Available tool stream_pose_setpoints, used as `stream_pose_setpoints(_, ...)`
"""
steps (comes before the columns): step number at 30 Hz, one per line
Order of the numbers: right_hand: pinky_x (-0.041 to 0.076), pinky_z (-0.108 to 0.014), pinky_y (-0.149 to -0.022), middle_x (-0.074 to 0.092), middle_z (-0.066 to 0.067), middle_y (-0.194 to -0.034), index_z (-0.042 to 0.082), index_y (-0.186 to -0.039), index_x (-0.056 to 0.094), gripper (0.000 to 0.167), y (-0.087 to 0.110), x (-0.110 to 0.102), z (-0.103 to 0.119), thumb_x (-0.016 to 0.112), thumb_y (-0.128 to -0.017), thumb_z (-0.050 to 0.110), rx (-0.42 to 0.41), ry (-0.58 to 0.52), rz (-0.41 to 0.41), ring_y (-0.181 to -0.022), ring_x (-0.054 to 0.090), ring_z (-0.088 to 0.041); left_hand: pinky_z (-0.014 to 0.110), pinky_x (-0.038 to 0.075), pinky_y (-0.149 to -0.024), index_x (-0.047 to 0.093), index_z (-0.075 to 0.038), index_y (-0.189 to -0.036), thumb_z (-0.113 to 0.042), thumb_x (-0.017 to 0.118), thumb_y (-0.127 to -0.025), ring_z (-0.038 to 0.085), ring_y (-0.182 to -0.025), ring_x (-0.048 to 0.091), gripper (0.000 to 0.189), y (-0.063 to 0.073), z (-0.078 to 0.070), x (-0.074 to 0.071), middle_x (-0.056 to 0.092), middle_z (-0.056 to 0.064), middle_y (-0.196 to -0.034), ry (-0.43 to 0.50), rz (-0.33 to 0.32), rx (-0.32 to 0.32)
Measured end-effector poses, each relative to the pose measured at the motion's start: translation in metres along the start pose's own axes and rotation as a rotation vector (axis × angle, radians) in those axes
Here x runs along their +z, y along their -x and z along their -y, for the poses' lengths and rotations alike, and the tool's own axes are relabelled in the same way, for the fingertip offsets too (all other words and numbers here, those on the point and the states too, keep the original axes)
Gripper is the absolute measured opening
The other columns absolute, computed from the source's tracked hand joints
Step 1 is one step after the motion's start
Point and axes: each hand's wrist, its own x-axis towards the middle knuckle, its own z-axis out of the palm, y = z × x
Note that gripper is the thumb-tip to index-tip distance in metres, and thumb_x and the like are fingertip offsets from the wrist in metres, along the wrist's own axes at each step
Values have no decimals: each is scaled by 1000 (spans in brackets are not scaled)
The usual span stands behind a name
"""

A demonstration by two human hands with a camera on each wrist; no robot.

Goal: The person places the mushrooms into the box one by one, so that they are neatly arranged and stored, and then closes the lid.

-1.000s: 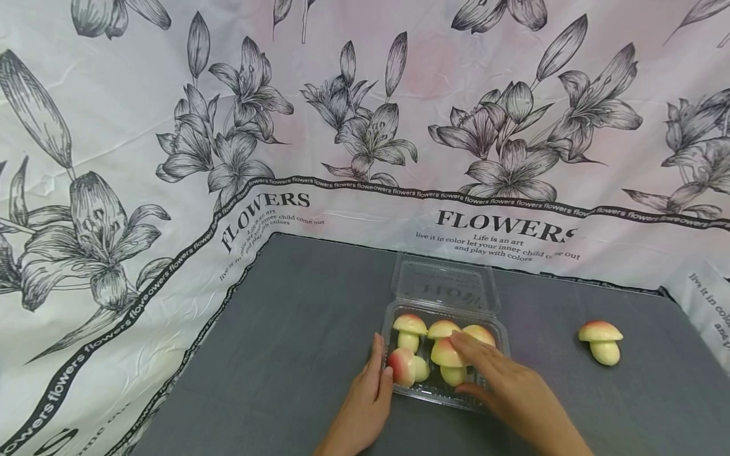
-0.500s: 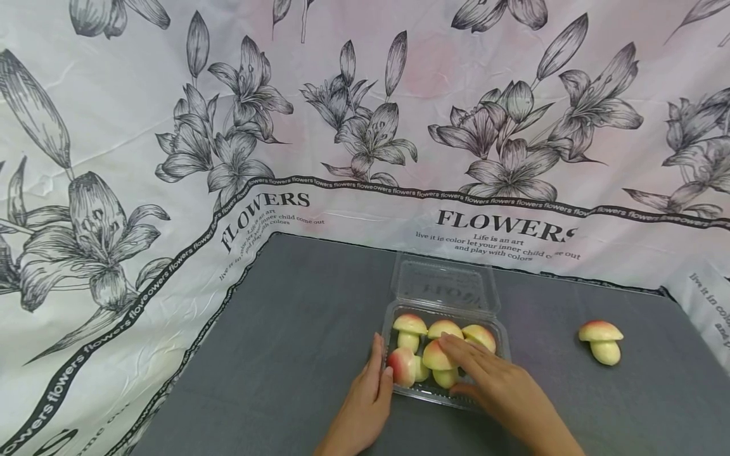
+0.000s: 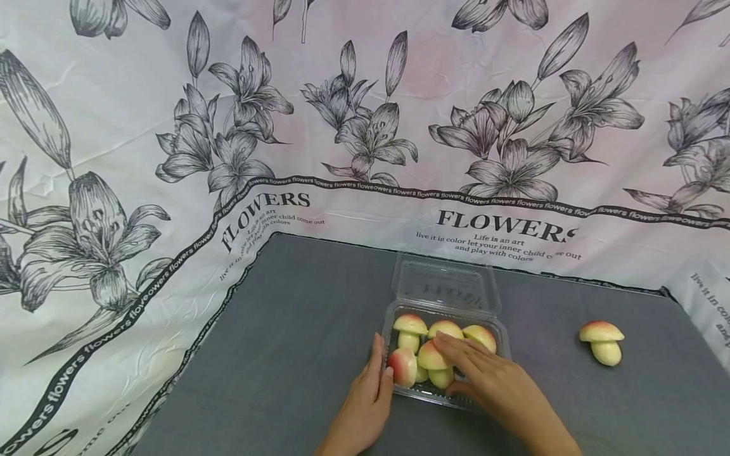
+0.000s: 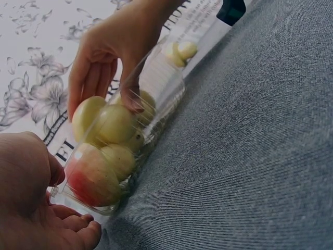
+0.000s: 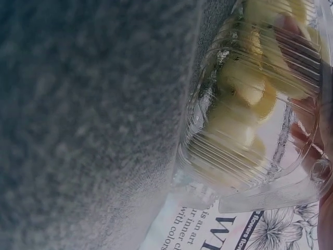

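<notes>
A clear plastic clamshell box stands on the table with its lid folded back. Inside lie several mushroom-shaped pieces with red-yellow caps and pale stems. My left hand grips the box's left side near the front corner; in the left wrist view that hand has thumb and fingers about the corner. My right hand reaches into the box and holds a toy mushroom at front centre, thumb by the stem, fingers over the cap. Beside it, at front left, lies a red-capped toy mushroom on its side.
Another toy mushroom lies on the grey tabletop to the right of the box. A white cloth printed with flowers hangs behind and to the left of the table.
My right hand has moved the held toy mushroom left within the box, up against the red-capped one. The left hand and the box have stayed in place.
</notes>
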Motion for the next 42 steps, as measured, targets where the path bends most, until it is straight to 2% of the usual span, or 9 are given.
stream_pose_setpoints(4,58,-43,-97,60,1,-153,14,-158,52,99,0,1,-1,91,-70,38,-1,2,13,-126,68,-18,59,29,-124,12,-10,-171,-43,40,-116,28,-158,28,70,0,0,0,18,6,-176,-3,6,-6)
stream_pose_setpoints(7,57,-43,-98,62,0,-151,12,-157,53,94,1,1,-3,87,-75,42,-11,-1,8,-124,69,-17,60,28,-124,12,-11,-171,-44,39,-115,27,-158,27,70,0,-1,0,18,5,-176,0,11,-14)
stream_pose_setpoints(10,57,-41,-98,64,0,-149,12,-157,53,83,1,1,-4,78,-87,50,-21,-3,2,-123,69,-16,60,28,-124,12,-11,-171,-44,39,-115,27,-158,27,71,0,-2,0,17,5,-176,6,13,-14)
stream_pose_setpoints(13,57,-40,-100,66,0,-146,11,-157,52,75,2,0,-4,63,-99,56,-29,-6,-1,-124,68,-15,60,28,-124,12,-11,-171,-45,40,-115,26,-158,27,71,0,-3,-1,17,4,-176,11,13,-15)
stream_pose_setpoints(16,54,-38,-104,68,1,-144,10,-157,53,71,2,0,-4,52,-104,58,-33,-15,-13,-125,68,-14,59,29,-124,12,-10,-171,-44,40,-115,26,-158,27,70,0,-3,-1,17,5,-176,6,12,-7)
stream_pose_setpoints(20,54,-36,-104,70,1,-141,9,-154,56,70,3,-1,-3,49,-105,59,-42,-17,-50,-122,70,-15,58,30,-124,13,-10,-171,-43,40,-115,26,-157,29,70,0,-3,-1,19,6,-176,-3,8,4)
stream_pose_setpoints(30,62,-40,-83,72,0,-138,11,-151,60,67,4,-4,-1,44,-108,59,-49,7,-92,-111,75,-15,58,29,-124,12,-11,-171,-43,39,-116,26,-157,28,69,-1,0,0,18,6,-176,-2,10,5)
stream_pose_setpoints(38,62,-34,-72,66,1,-146,14,-154,57,65,9,-8,0,45,-108,57,-3,-19,-13,-107,75,-15,59,29,-124,12,-11,-171,-44,40,-115,26,-158,28,70,0,0,-1,18,4,-176,1,10,-9)
stream_pose_setpoints(42,62,-33,-70,71,2,-138,15,-154,57,65,12,-8,1,41,-109,58,8,-19,-1,-101,76,-15,59,29,-124,12,-12,-171,-44,40,-115,26,-158,28,70,0,0,-2,18,4,-176,4,10,-16)
